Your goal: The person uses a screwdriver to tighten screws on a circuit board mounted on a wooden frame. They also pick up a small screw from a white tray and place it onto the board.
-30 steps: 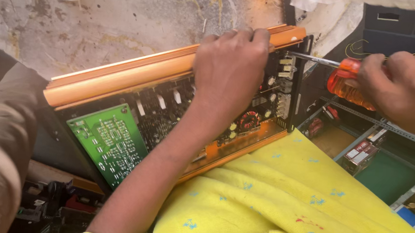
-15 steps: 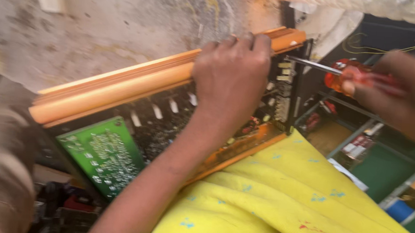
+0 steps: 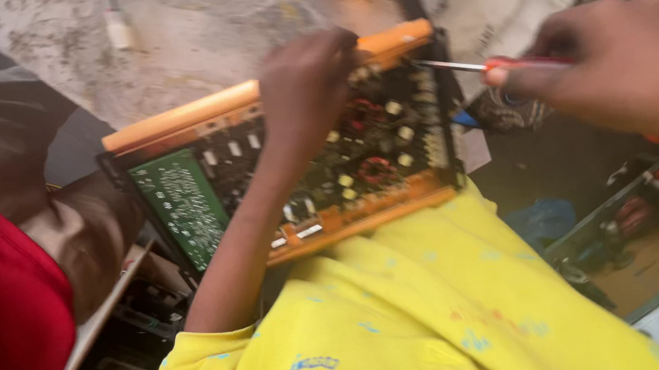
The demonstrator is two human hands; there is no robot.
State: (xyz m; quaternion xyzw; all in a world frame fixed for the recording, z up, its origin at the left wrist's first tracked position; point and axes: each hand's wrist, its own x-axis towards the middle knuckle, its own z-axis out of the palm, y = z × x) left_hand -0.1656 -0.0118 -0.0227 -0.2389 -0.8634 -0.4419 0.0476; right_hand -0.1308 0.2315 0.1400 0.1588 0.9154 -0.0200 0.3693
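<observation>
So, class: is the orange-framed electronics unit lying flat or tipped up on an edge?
Tipped up. The orange-framed electronics unit slants, its lower edge against the yellow shirt, and the left hand grips its top rail.

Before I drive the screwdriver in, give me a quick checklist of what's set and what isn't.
1. Left hand steadying the circuit board: ok, it rests on the upper part.
2. Right hand gripping the red-handled screwdriver: ok.
3. Tip seated on a screw: cannot tell, motion blur hides it.
4. Shaft reaching the board's right edge by the orange rail: ok.
5. Board lying stable: cannot tell, it sits tilted against the yellow shirt.
</observation>
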